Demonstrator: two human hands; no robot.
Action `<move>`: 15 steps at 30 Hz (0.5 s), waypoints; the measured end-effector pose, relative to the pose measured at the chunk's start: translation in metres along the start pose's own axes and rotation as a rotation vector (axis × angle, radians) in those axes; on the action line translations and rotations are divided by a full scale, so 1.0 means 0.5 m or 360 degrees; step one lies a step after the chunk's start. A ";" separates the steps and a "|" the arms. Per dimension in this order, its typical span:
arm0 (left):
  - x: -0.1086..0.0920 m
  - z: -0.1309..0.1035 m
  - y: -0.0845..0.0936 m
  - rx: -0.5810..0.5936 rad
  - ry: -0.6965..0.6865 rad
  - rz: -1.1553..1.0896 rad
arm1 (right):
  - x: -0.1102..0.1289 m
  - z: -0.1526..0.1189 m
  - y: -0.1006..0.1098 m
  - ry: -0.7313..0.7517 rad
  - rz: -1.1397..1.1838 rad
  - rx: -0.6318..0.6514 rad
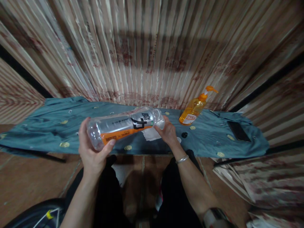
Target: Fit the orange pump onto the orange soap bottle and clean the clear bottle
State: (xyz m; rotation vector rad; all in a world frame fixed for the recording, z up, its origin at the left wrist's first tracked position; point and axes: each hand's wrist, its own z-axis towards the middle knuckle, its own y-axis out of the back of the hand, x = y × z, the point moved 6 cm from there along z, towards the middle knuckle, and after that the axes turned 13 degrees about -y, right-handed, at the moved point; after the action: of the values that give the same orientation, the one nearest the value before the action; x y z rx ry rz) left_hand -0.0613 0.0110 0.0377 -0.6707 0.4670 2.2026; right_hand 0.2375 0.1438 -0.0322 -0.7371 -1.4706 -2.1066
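A clear plastic bottle point(123, 124) with an orange and silver label is held sideways above the cloth-covered table. My left hand point(91, 152) is wrapped round its base end. At the other end, the fingers of my right hand point(167, 131) close on a small clear piece point(159, 119) at the bottle's neck; whether the two are joined cannot be made out. Beneath the bottle lies a white tissue point(151, 135). A small black cap point(184, 135) sits on the cloth to the right of my right hand.
An orange pump bottle point(193, 110) stands at the back of the blue-green cloth point(206, 144). A black phone point(238, 131) lies at the right. Pleated curtains point(152, 57) hang behind, and a dark round object point(35, 215) is at lower left.
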 end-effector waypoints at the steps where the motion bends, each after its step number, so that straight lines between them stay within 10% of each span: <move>1: -0.002 0.000 0.000 -0.0005 -0.0010 0.0004 | 0.000 0.000 0.000 0.0000 0.0001 0.0001; 15: -0.011 0.003 -0.003 0.0023 -0.0047 0.0057 | 0.000 -0.001 0.001 0.0011 0.0004 -0.0007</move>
State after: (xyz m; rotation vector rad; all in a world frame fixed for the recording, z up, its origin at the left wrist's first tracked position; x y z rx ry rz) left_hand -0.0577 0.0097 0.0419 -0.6256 0.4831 2.2378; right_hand 0.2377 0.1432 -0.0322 -0.7318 -1.4613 -2.1091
